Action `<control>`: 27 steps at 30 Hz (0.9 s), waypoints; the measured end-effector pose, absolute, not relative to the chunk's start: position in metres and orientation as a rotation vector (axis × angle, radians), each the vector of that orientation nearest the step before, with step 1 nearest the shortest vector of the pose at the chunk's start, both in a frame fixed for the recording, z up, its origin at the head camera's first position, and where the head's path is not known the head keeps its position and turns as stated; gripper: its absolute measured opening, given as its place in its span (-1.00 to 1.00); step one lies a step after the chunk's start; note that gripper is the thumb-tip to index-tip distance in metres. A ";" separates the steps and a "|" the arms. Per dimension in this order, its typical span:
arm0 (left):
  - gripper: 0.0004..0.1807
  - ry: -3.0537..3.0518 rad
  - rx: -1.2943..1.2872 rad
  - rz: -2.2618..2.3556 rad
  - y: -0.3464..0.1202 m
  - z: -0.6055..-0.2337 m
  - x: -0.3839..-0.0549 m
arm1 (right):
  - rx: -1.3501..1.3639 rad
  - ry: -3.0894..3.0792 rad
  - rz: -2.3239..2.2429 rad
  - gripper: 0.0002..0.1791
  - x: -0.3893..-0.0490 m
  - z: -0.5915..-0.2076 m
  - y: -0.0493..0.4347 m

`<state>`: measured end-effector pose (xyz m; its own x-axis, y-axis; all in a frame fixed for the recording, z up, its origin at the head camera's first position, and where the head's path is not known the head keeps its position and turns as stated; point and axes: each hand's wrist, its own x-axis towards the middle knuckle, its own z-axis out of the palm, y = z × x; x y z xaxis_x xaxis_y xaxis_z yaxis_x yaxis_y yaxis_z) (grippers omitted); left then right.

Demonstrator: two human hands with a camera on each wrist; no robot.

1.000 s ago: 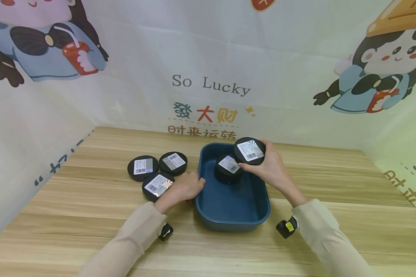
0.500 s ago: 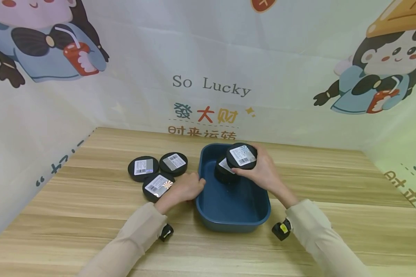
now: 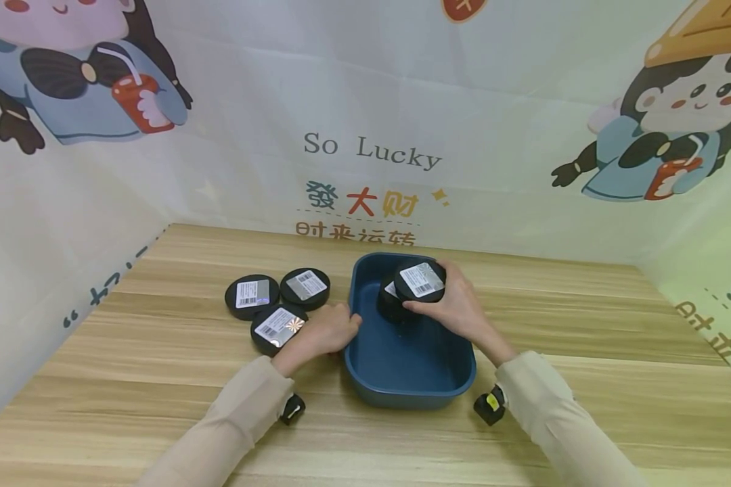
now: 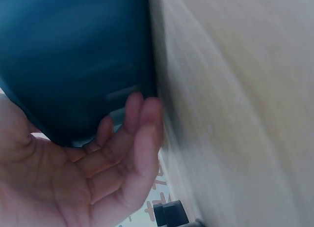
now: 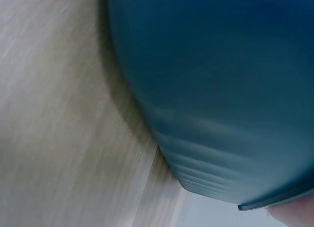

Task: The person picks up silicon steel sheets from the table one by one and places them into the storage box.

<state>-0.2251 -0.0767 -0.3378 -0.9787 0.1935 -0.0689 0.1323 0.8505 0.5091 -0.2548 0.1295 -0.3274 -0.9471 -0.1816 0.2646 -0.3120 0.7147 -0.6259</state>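
1. While the left hand (image 3: 325, 329) grips the left rim of the blue bin (image 3: 409, 368), the right hand (image 3: 461, 311) pinches the held disc (image 3: 420, 280) with its thumb at the near edge and its fingers round the far right side. The two hands are well apart, each clamped on its own thing.
2. The held disc is over the back part of the bin, partly hiding the lower disc (image 3: 392, 309) that lies inside. Whether the two touch, I cannot tell.
3. It looks rigid and squat, so I expect no give under the fingers. Its weight is harder to judge; one hand seems enough, and it is probably not fragile.
4. The best hold is the dark side edge, thumb and fingers opposed. The shiny label (image 3: 423, 279) on top is likely slicker, a poor place to press.
5. The bin seems to be smooth, stiff plastic, perhaps light enough to skid on the wooden table (image 3: 158, 379) if knocked. Its rim is a sensible place to steady it.
6. Left of the bin lie the outer disc (image 3: 252, 296), the back disc (image 3: 305, 288) and the front disc (image 3: 274, 329), the last partly hidden by the left arm. They should suit the same edge grip.
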 end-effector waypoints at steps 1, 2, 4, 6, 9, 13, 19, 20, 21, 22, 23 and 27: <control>-0.67 2.908 0.256 0.787 -0.077 -0.338 -0.225 | 0.399 -2.740 1.046 -0.01 -0.255 -0.328 0.129; -0.67 2.907 0.255 0.788 -0.077 -0.338 -0.225 | 0.401 -2.743 1.042 -0.02 -0.256 -0.328 0.129; -0.67 2.906 0.254 0.790 -0.077 -0.338 -0.225 | 0.406 -2.749 1.035 -0.02 -0.256 -0.329 0.128; -0.68 2.905 0.253 0.794 -0.077 -0.338 -0.225 | 0.414 -2.753 1.034 -0.02 -0.257 -0.329 0.127; -0.68 2.903 0.252 0.794 -0.077 -0.338 -0.225 | 0.416 -2.761 1.036 -0.03 -0.258 -0.329 0.125; -0.68 2.902 0.253 0.790 -0.077 -0.338 -0.225 | 0.404 -2.780 1.033 -0.02 -0.260 -0.329 0.124; -0.67 2.903 0.247 0.788 -0.077 -0.338 -0.225 | 0.411 -2.789 1.035 -0.04 -0.263 -0.329 0.120; -0.67 2.904 0.247 0.789 -0.077 -0.338 -0.225 | 0.411 -2.788 1.037 -0.04 -0.263 -0.329 0.120; -0.67 2.905 0.248 0.788 -0.077 -0.338 -0.225 | 0.412 -2.786 1.037 -0.04 -0.264 -0.330 0.119; -0.68 2.905 0.249 0.788 -0.077 -0.338 -0.225 | 0.408 -2.787 1.039 -0.04 -0.264 -0.330 0.119; -0.68 2.907 0.250 0.786 -0.077 -0.338 -0.225 | 0.405 -2.787 1.040 -0.04 -0.264 -0.330 0.118; -0.68 2.906 0.251 0.778 -0.077 -0.337 -0.225 | 0.397 -2.793 1.034 -0.04 -0.265 -0.331 0.117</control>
